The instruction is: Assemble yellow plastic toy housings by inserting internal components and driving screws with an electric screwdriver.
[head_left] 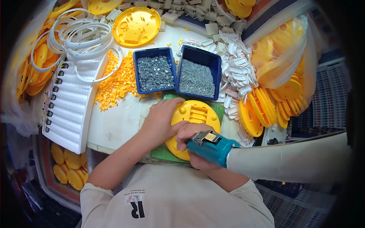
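Observation:
A round yellow plastic housing [174, 145] with a slotted rectangular recess lies on a green mat [167, 152] at the table's near edge. Across its left side, my left hand [161, 118] is closed on it, fingers at the far rim and thumb reaching inward. My right hand [185, 133] grips a teal electric screwdriver [213, 149] over the housing's near right part. The screwdriver's tip is hidden by my hand. From its rear end, a thick whitish tube [289, 156] runs off to the right.
Beyond the housing stand two blue bins [137, 78] of small metal parts, probably screws. Yellow clips [118, 81] are heaped left, white plastic pieces [237, 64] right. White rings [89, 41] rest over a ridged white tray [70, 102]. Yellow discs [251, 116] stack at right.

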A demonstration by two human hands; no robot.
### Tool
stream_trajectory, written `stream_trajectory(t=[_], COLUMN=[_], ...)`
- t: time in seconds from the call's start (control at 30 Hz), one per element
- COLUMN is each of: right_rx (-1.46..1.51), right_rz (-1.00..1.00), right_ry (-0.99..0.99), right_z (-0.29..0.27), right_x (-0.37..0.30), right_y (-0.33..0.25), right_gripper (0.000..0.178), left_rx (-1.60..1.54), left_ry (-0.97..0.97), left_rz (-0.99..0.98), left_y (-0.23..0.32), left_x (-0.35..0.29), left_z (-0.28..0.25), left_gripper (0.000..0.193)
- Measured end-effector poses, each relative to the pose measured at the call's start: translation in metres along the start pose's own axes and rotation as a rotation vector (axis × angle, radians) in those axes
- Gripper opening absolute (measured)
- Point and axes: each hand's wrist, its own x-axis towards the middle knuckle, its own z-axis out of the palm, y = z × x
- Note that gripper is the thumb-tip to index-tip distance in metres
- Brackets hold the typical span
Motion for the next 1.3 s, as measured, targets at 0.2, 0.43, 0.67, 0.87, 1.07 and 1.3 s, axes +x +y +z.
stream_trajectory(t=[0.2, 0.43, 0.67, 0.87, 1.07, 1.3], right_rx=[-0.037, 0.095, 0.135, 0.113, 0.062, 0.146], right_rz=[0.119, -0.237, -0.269, -0.183, -0.121, -0.268], right_ry=[0.004, 0.077, 0.065, 0.069, -0.022, 0.048], right_z=[-0.002, -0.011, -0.003, 0.007, 0.004, -0.009], right_x=[-0.003, 0.030, 0.064, 0.064, 0.064, 0.071], right_y=[-0.013, -0.032, 0.000, 0.020, 0.022, 0.000], right_gripper=[0.076, 0.093, 0.090, 0.080, 0.084, 0.094], left_rx=[-0.011, -0.096, -0.140, -0.126, -0.167, -0.131], left_ry=[-0.009, 0.017, 0.252, 0.292, 0.286, 0.204], left_rz=[0.005, -0.128, -0.135, -0.072, -0.019, -0.108], left_y=[-0.001, -0.001, 0.000, -0.007, -0.012, 0.000], left_x=[0.001, -0.018, -0.034, -0.032, -0.029, -0.028], left_z=[0.002, -0.003, 0.013, 0.014, 0.018, 0.005], left_gripper=[0.064, 0.065, 0.063, 0.064, 0.067, 0.063])
